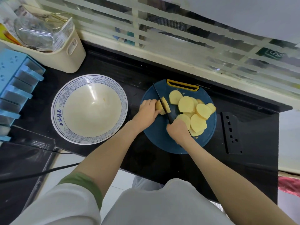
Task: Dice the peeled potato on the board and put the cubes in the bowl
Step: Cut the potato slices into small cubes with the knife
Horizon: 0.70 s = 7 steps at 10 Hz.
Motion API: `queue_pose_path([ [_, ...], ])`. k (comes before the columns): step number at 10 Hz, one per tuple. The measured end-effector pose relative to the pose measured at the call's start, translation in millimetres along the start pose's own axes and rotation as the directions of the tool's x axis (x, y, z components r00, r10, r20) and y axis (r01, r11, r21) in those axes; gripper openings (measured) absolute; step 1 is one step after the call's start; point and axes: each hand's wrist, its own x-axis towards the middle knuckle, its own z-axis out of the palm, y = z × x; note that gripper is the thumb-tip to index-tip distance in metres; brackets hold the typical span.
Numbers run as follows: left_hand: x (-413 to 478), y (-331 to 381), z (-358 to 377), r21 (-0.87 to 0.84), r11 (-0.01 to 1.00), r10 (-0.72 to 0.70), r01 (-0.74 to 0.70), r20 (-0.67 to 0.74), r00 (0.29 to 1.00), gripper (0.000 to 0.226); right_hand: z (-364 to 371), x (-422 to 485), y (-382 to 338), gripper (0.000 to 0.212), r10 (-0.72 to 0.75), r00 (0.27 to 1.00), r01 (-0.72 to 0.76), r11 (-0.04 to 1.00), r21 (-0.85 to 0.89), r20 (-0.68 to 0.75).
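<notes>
My left hand (148, 111), in the middle of the frame, curls its fingers over the uncut end of the peeled potato (158, 106), pinning it to the round blue cutting board (155, 137). My right hand (177, 129), just below and to the right, is wrapped tight around the handle of a black knife (162, 103). The blade runs up and to the left from my fist, passing right beside my left fingertips, with its edge down in the potato. One fresh slice stands against the right side of the blade.

Right of the knife, a heap of pale yellow potato slices (193, 114) lies overlapping across the right half of the board; they are rounds, none cubed. The board's yellow-rimmed handle slot (182, 85) sits at its upper edge.

The white bowl with a blue patterned rim (56, 109) stands left of the board on the black counter (251, 143), near it but not touching, with one tiny yellow scrap inside. A beige basket (71, 62) of packets fills the upper left, and a blue rack (19, 82) lines the left edge.
</notes>
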Motion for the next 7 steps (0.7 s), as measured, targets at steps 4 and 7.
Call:
queue_pose_path([
  [4, 6.5, -0.1, -10.9, -0.073, 0.994, -0.078, 0.081, 0.039, 0.996, 0.040, -5.8, -1.5, 24.0, 0.028, -0.018, 1.000, 0.019, 0.997, -0.074, 0.019],
  [7, -5.7, -3.1, -14.0, -0.088, 0.994, -0.056, 0.064, 0.085, 0.995, 0.040, -4.9, -11.3, 32.0, 0.028, 0.015, 1.000, -0.017, 0.986, 0.163, 0.014],
])
